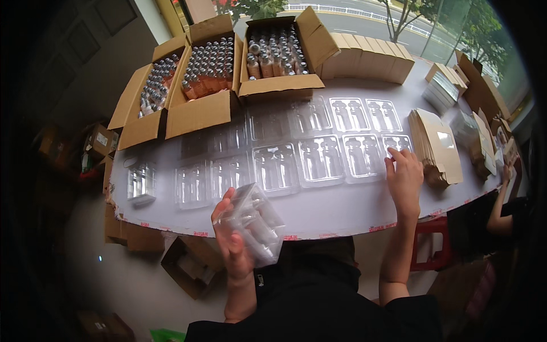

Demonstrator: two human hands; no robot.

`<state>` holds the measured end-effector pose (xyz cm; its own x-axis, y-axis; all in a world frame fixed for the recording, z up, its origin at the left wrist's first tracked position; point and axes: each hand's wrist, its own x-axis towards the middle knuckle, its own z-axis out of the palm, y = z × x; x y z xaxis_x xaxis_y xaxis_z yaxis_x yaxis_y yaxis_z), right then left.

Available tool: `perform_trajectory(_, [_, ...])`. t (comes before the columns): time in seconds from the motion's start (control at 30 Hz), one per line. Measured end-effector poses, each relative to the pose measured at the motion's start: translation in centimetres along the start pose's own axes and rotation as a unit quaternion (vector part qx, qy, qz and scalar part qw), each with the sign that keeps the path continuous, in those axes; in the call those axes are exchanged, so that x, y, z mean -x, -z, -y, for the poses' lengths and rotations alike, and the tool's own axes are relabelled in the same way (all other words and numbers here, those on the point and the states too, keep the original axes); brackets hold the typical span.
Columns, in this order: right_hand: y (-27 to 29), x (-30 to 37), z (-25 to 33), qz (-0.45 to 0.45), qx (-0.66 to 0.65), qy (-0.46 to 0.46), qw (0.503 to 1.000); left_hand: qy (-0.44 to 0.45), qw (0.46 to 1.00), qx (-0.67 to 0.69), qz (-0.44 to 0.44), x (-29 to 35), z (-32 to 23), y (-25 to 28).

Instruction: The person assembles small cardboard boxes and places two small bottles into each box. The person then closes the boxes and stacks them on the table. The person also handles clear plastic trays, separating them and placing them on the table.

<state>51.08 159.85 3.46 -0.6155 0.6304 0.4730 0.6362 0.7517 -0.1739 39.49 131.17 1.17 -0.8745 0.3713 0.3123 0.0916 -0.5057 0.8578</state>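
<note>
In my left hand [235,242] is a stack of nested clear plastic trays [257,228], tilted above the table's front edge, fingers behind it and thumb in front. My right hand [403,174] is at the right end of the nearer row, its curled thumb and fingers on a clear plastic tray [396,142]. That tray lies flat, and the hand partly covers it. Two rows of similar trays run across the table to its left, including one two-well tray [363,155] right beside it. Farther back lies another clear tray [348,114].
Open cartons of small capped bottles [209,68] stand at the back left. A row of brown boxes [364,57] lines the window side. Folded cartons [436,148] stand right of my right hand. Another small tray stack [141,182] sits far left. Another person's arm [502,196] shows at right.
</note>
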Motion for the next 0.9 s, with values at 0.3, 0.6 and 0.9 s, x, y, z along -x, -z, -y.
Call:
perform_trajectory(0.3, [9.5, 3.3, 8.9, -0.114, -0.477, 0.262, 0.831, -0.083, 0.936, 0.299, -0.166, -1.8, -5.4, 10.4])
perform_trajectory(0.6, [13.8, 2.6, 8.6, -0.037, -0.525, 0.461, 0.714, -0.185, 0.910, 0.191, -0.316, -1.7, -11.9, 25.3])
perform_trajectory(0.9, [10.2, 4.1, 12.2, -0.093, -0.502, 0.367, 0.778, 0.053, 0.981, 0.145, -0.118, -9.0, -13.7, 30.3])
